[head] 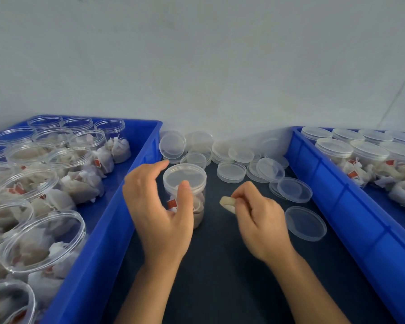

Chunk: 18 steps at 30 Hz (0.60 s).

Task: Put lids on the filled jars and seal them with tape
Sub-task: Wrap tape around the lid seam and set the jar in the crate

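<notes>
Both hands are at work over the middle of the dark counter [220,265]. Left hand [159,206] has its grip curved loosely round the lidded jar [185,183]: the thumb lies against the front of the jar wall, the fingers arch beside it on the left, and whether they touch it I cannot tell. Right hand [260,218] has its grip pinched together on a small pale strip [227,203], which I take to be the sealing tape (it is blurred, so that is a judgement); the strip is held just beside the jar, not touching it.

That jar stands upright between the two crates, filled with tea-bag sachets, its clear lid [184,175] already seated on top. So the capping of this one looks done and the taping is the step in hand.

As for the whole job: the blue crate [117,206] along the left edge of the counter is packed with filled jars that are open-topped, all waiting. The second blue crate [337,197] along the right edge holds jars with lids on, which I judge to be the finished ones. A heap of spare lids [232,171] lies at the far edge against the wall, with a few more strewn toward the right crate. Much is left.
</notes>
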### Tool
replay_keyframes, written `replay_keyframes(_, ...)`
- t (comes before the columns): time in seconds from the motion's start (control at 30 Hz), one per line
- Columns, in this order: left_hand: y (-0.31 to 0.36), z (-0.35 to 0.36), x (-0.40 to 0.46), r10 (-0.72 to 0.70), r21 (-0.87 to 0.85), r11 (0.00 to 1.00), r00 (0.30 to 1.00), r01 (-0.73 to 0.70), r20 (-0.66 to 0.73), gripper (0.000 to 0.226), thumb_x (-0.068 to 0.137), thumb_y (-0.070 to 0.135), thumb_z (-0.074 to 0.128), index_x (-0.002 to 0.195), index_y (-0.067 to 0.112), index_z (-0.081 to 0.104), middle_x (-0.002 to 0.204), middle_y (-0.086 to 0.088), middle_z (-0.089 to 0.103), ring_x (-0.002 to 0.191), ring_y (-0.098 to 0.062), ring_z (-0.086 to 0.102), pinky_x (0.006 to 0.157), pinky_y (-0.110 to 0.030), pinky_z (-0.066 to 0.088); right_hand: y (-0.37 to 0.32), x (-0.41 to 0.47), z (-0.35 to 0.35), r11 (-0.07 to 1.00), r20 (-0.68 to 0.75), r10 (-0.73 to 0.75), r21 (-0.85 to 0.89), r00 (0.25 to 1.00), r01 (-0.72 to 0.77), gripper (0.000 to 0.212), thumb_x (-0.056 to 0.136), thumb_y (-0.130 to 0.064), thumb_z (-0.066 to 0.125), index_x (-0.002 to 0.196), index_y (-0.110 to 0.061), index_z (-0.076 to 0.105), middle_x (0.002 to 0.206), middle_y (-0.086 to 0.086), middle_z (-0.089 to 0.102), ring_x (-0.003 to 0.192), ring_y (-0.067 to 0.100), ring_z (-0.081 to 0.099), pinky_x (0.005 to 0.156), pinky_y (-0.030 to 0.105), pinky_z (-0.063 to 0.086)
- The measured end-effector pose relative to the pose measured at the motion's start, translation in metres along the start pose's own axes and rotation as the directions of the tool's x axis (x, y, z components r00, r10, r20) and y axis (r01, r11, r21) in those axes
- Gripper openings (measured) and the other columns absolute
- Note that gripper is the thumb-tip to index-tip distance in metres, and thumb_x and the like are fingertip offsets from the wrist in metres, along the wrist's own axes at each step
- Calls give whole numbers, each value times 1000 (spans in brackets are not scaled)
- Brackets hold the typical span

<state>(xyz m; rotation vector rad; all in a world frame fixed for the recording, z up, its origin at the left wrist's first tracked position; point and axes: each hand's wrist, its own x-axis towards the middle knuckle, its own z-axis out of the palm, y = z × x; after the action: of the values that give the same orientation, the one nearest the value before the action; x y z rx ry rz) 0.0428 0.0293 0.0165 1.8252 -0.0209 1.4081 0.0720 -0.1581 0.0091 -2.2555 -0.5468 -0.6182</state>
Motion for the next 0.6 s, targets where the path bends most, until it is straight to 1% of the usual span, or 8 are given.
replay_keyframes(0.07, -10, 1, -2, -133, -14, 990, 973, 138, 189, 46, 93, 40, 66, 131, 15, 66, 134, -1, 59, 129, -22, 54, 104, -51, 48, 0, -1, 8, 999, 84, -5, -53, 996, 9, 10, 104, -25, 43, 96, -28, 48, 63, -14, 50, 61, 16, 51, 57, 39, 41)
replay_keyframes(0.13, -19, 2, -4, -221, -50, 966, 912, 253, 347, 50, 91, 53, 64, 134, 28, 63, 137, 9, 56, 133, -9, 52, 103, -42, 52, 0, -2, 15, 998, 150, 15, -70, 989, -5, 10, 105, -26, 44, 98, -32, 44, 67, -16, 51, 66, 13, 52, 57, 34, 34)
replay_keyframes(0.17, -23, 3, -5, -241, -71, 955, 890, 289, 387, 50, 90, 56, 63, 135, 35, 60, 136, 16, 55, 132, -3, 52, 101, -37, 55, 1, -2, 18, 998, 187, 27, -61, 982, -16, 12, 105, -26, 45, 97, -33, 41, 71, -15, 53, 69, 13, 53, 57, 30, 32)
replay_keyframes(0.27, -35, 4, -6, -220, -88, 956, 883, 280, 416, 46, 92, 58, 65, 135, 47, 54, 136, 25, 54, 132, 1, 54, 99, -28, 56, 0, -5, 26, 1000, 304, 12, 7, 953, -15, 19, 103, -25, 51, 92, -35, 40, 84, -14, 54, 78, 12, 53, 58, 27, 38)
replay_keyframes(0.33, -40, 5, -6, -187, -85, 967, 891, 242, 413, 46, 93, 58, 65, 136, 48, 52, 135, 26, 54, 132, -1, 55, 97, -22, 55, -2, -6, 29, 1000, 352, 10, 22, 936, -19, 23, 101, -26, 55, 90, -40, 41, 88, -16, 53, 81, 11, 54, 62, 32, 47)
replay_keyframes(0.43, -42, 6, -6, -167, -87, 971, 896, 221, 411, 46, 94, 58, 65, 136, 47, 52, 135, 25, 55, 131, -2, 56, 95, -16, 53, -1, -5, 31, 1000, 337, 0, 20, 942, -8, 23, 99, -25, 58, 89, -41, 44, 87, -15, 53, 84, 11, 55, 68, 35, 52)
replay_keyframes(0.53, -41, 6, -6, -186, -111, 960, 884, 256, 429, 46, 95, 58, 63, 137, 41, 54, 140, 21, 56, 134, -2, 54, 97, -19, 52, -1, -4, 31, 999, 317, -37, -22, 948, 46, 12, 98, -22, 61, 95, -34, 61, 94, -18, 60, 92, 6, 56, 81, 32, 52)
replay_keyframes(0.6, -40, 4, -6, -200, -138, 948, 873, 288, 444, 44, 96, 58, 59, 138, 43, 55, 143, 21, 57, 136, -1, 53, 98, -17, 51, -1, -2, 31, 996, 283, -11, -78, 959, 35, 12, 98, -23, 61, 101, -31, 68, 99, -20, 63, 98, 6, 55, 87, 31, 49)
